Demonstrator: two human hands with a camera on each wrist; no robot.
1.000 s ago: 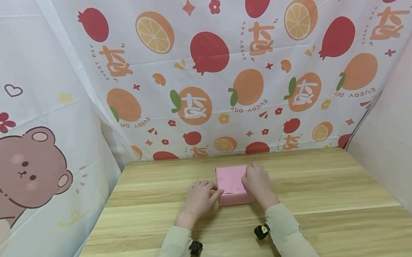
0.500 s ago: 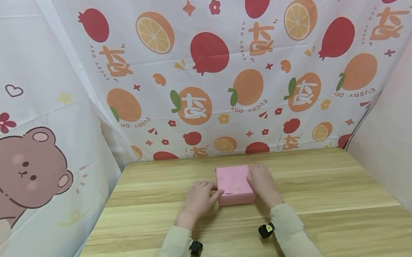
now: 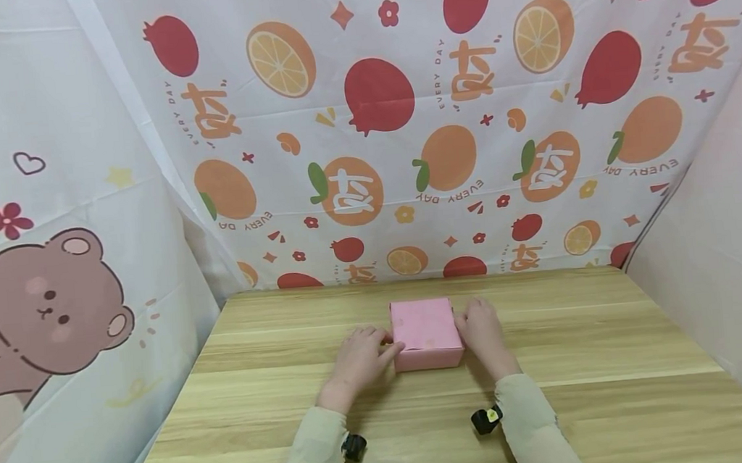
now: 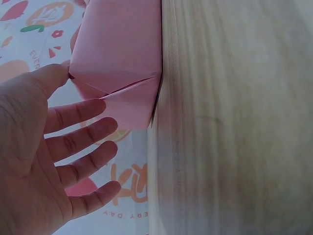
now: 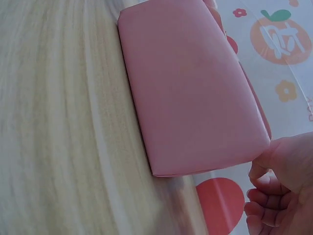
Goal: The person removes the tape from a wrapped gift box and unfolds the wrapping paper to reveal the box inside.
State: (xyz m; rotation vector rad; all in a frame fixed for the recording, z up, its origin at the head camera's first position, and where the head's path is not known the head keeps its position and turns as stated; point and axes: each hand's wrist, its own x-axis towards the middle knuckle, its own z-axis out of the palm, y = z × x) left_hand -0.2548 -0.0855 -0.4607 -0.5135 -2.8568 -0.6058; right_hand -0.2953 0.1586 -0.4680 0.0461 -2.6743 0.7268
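Note:
A pink box [image 3: 426,325] stands on the wooden table, its top flat and its front face showing. In the left wrist view the box's end [image 4: 127,95] has folded, creased paper. My left hand [image 3: 359,359] is at its left side, the thumb at the top edge and the index fingertip against the creased end; the other fingers are spread and relaxed. Beside the right edge is my right hand [image 3: 486,335]. The right wrist view has its thumb at the box's upper corner and its other fingers [image 5: 266,200] loosely curled, with nothing held in them.
The wooden table [image 3: 280,406] reaches back to a hanging fruit-print cloth [image 3: 399,171]. To the left hangs a cloth with a bear print [image 3: 56,307], and a pale cloth [image 3: 718,233] hangs to the right. Black wrist cameras [image 3: 354,447] are on both sleeves.
My right hand has slid rightward from over the box's top right part to beside its right edge, uncovering that part. My left hand and the box stay in place.

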